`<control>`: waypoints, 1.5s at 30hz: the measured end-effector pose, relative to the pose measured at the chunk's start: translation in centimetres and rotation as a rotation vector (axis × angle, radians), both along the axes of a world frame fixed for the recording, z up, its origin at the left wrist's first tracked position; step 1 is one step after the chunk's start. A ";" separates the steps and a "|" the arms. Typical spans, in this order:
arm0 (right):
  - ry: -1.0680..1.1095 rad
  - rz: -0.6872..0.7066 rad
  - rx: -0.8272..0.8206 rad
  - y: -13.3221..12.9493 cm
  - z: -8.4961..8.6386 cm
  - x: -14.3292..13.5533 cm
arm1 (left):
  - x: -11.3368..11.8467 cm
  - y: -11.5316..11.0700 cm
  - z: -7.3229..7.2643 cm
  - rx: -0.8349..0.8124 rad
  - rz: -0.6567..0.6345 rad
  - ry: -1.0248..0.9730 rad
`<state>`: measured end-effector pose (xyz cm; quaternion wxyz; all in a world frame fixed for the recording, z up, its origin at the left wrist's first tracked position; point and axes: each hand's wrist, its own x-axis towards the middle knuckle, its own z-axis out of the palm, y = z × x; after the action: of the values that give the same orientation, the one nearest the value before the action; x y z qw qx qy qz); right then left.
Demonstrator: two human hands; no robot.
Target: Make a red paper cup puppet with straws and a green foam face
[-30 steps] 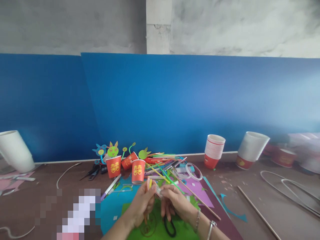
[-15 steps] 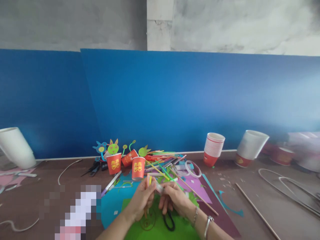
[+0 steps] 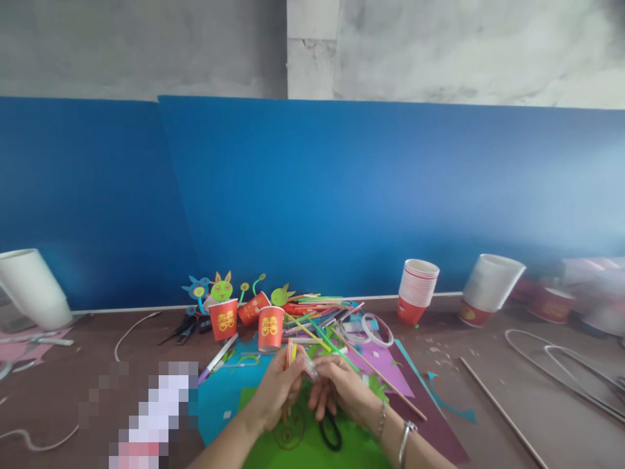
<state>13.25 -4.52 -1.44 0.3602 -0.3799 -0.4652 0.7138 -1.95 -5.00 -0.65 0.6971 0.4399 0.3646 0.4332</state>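
Observation:
My left hand point(image 3: 276, 394) grips a small bundle of coloured straws point(image 3: 291, 352), held upright over the green paper sheet point(image 3: 312, 449). My right hand point(image 3: 339, 389) meets it from the right and pinches a small clear piece point(image 3: 310, 370) against the bundle. Black scissors point(image 3: 331, 431) lie on the green sheet below my hands. Just beyond them stand red paper cups point(image 3: 270, 329), some with paper animal heads point(image 3: 221, 287), and a heap of coloured straws point(image 3: 317, 312).
A stack of red-and-white cups point(image 3: 418, 293) and a tilted stack point(image 3: 488, 288) stand at the right by the blue board point(image 3: 366, 195). A clear tape roll point(image 3: 377, 330), a wooden stick point(image 3: 502, 412), bent wire point(image 3: 561, 371) and another white cup stack point(image 3: 32, 290) lie around.
The view has tilted slightly, so everything sits a little lower left. My hands stay together on the straw bundle with only small finger shifts.

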 end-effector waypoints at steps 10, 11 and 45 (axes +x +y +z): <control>-0.002 -0.010 0.041 -0.3 0.7 -0.2 | 0.0 -0.2 0.1 0.011 0.029 0.026; -0.006 -0.012 0.043 -0.3 0.8 -0.2 | 0.0 -0.2 0.1 0.011 0.030 0.031; -0.047 -0.082 0.021 -0.2 0.3 -0.7 | 0.3 -0.2 0.2 0.091 0.056 0.045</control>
<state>12.53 -4.75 -1.14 0.3821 -0.4116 -0.4649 0.6844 -1.63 -5.16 -0.48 0.6555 0.4704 0.3723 0.4588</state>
